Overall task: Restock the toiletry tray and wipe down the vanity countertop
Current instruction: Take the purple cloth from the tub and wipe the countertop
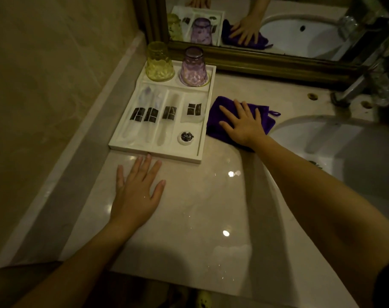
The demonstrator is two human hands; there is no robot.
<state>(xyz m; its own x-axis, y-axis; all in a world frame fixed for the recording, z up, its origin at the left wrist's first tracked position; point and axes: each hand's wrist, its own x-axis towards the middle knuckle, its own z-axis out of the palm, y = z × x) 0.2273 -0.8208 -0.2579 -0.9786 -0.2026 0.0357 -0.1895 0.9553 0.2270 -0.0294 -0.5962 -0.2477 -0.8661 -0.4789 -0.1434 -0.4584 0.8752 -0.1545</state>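
A white toiletry tray (pixel 201 121) sits on the glossy marble countertop (pixel 200 207) against the left wall. In it stand an upturned yellow glass (pixel 159 62) and an upturned purple glass (pixel 193 66), with several clear wrapped toiletry packets (pixel 152 114) and a small round soap (pixel 186 137) in the front compartments. My right hand (pixel 242 123) lies flat, fingers spread, pressing on a purple cloth (pixel 218 112) just right of the tray. My left hand (pixel 137 192) rests flat on the counter, its fingertips touching the tray's front edge.
A white sink basin (pixel 344 147) lies to the right, with a chrome faucet (pixel 366 83) behind it. A gold-framed mirror (pixel 255 61) runs along the back. The counter's front edge is near the bottom of the view.
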